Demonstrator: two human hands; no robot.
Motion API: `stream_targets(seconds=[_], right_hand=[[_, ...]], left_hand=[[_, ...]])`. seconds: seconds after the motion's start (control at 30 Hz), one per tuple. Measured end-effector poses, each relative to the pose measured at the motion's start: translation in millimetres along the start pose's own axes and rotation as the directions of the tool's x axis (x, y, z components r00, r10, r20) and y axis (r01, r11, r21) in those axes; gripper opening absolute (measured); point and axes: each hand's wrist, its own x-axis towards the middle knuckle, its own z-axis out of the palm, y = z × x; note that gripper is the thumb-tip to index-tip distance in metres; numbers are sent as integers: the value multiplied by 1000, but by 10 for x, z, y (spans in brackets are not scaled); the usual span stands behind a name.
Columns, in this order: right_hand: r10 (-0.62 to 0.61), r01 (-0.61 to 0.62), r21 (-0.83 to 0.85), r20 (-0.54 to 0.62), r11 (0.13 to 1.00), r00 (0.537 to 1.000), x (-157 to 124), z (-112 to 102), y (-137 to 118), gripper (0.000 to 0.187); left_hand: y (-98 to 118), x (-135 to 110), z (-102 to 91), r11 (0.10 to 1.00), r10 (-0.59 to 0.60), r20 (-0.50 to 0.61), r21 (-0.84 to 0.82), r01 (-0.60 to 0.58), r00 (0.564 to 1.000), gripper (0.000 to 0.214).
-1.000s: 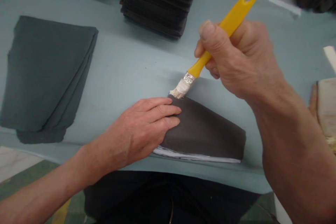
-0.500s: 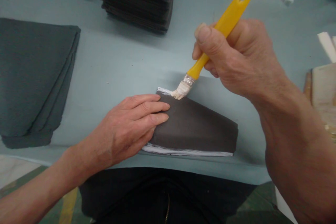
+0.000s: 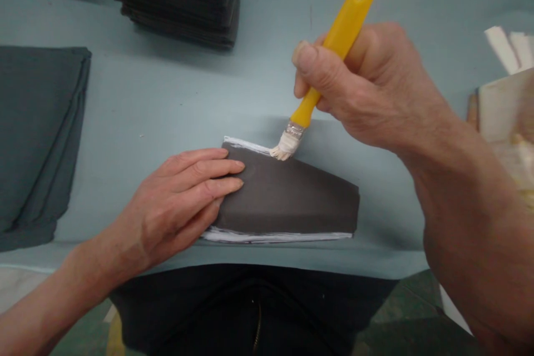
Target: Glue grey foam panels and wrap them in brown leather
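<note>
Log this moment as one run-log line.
left hand: on dark piece | right hand: gripping brush | bristles: at far edge | far edge: white left of bristles | near edge: white

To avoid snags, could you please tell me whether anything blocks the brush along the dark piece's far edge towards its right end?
Nothing visible does: the left hand rests on the dark piece, left of the brush, which the right hand holds.

- This looks like a workshop.
- A plain blue-green worktable (image 3: 167, 83) bears a tall stack (image 3: 187, 0) of dark, thin pieces.
- A fanned pile (image 3: 37, 133) of dark sheets lies left.
- A yellow-handled brush (image 3: 348, 19) has whitened bristles.
- The green floor (image 3: 404, 317) carries a yellow marking (image 3: 115, 336).
</note>
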Motion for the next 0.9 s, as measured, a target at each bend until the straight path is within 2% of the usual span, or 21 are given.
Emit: stream_targets(seconds=[0.1, 0.3, 0.53, 0.77, 0.9], right_hand=[[-25, 25, 26, -6, 999, 1000, -58, -45, 31, 39], [14, -14, 0, -11, 1000, 1000, -159, -106, 62, 40], [48, -48, -67, -10, 997, 999, -243, -198, 89, 40], [56, -58, -36, -30, 998, 998, -355, -258, 148, 40], [83, -85, -43, -28, 995, 996, -417, -303, 178, 42]], left_hand=[[-12, -5, -2, 1000, -1, -5, 8, 1, 1000, 40], [-1, 17, -10, 1000, 0, -27, -5, 0, 1000, 38], [49, 27, -30, 998, -62, -31, -5, 62, 998, 40], [46, 52, -50, 1000, -5, -32, -2, 5, 999, 40], [44, 49, -52, 1000, -20, -26, -1, 20, 999, 43]])
